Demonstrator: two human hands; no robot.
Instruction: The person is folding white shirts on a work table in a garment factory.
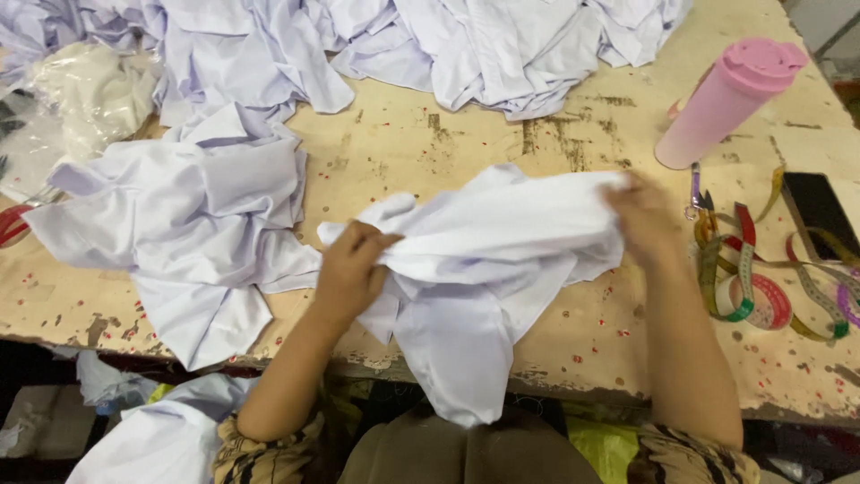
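My left hand [351,269] clutched a bunched white shirt [484,269]; my right hand [643,215] pinched its other end above the worn table [430,143], near a pink bottle [730,99].

Your bench: a worn wooden table [466,134]

You see its pale top scuffed and red-speckled across the frame; lower left, beneath its edge, a dark floor [36,358]. Light falls soft and even.
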